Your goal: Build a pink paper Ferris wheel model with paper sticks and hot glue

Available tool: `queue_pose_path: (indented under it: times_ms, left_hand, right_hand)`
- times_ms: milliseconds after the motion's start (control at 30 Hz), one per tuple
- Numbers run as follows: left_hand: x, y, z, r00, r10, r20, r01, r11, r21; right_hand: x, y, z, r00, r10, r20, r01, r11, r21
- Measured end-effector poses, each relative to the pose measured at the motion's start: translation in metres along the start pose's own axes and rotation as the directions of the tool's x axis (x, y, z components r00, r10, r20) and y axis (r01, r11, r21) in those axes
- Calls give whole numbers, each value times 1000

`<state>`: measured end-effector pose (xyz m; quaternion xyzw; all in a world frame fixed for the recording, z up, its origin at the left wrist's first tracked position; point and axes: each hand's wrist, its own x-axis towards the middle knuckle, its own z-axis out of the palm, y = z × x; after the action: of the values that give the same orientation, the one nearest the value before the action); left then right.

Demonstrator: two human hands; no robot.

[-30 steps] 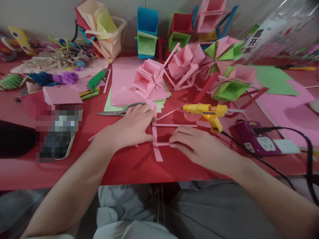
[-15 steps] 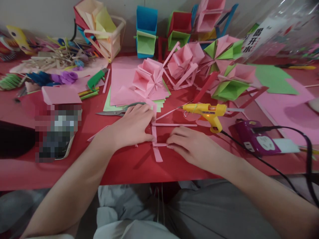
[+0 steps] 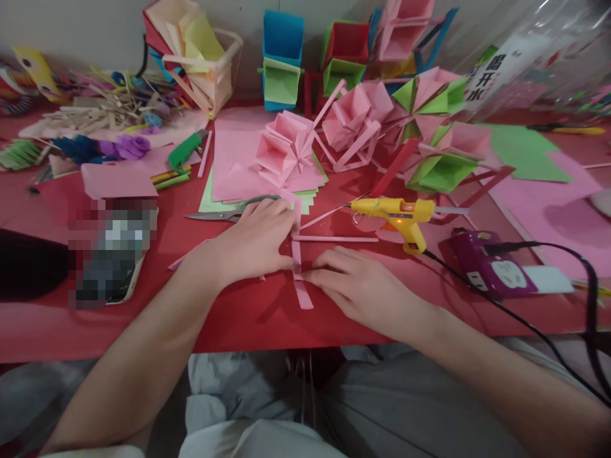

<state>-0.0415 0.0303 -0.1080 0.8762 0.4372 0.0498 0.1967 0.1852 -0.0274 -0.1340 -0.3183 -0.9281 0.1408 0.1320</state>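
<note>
A flat pink paper strip (image 3: 303, 296) lies upright before me on the red table. My left hand (image 3: 260, 242) presses on it from the left, thumb at its lower part and fingertips near its upper end. From the right, my right hand (image 3: 356, 283) pinches a short pink paper stick at the strip's lower part; the fingers mostly hide that stick. Just above, a longer pink paper stick (image 3: 338, 239) runs rightward from the strip. Grey scissors (image 3: 214, 216) lie partly under my left hand. A yellow glue gun (image 3: 391, 208) with a lit orange light rests right of the strip.
Folded pink paper wheels (image 3: 281, 149) and pink and green models (image 3: 443, 159) stand behind. A phone (image 3: 114, 254) and a green cutter (image 3: 185, 151) lie left. A purple power socket (image 3: 496, 264) with black cables sits right. Paper sheets (image 3: 233, 146) lie beyond the scissors.
My right hand has shifted left, closer to the strip, and now covers most of the short stick. My left hand stays on the strip.
</note>
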Motion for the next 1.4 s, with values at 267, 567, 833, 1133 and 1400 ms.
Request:
queue_pose_path:
  times_ms: [267,567,833,1133,1400]
  left_hand:
    - [1,1,0,1000,0,0,0,1000,0]
    - [0,0,0,1000,-2,12,2,1000,24]
    - [0,3,-1,1000,-13,14,12,1000,28]
    - [0,2,-1,1000,-4,10,3,999,35]
    - [-1,2,-1,1000,6,6,-6,999,34]
  right_hand:
    - [0,2,-2,1000,10,10,-10,1000,17]
    - [0,1,0,1000,-1,-5,2,1000,26]
    - [0,0,0,1000,-27,10,27,999,-39]
    - [-1,0,0,998,-53,39,56,995,-84]
    - [-1,1,-2,999,-35,15,35,998,-53]
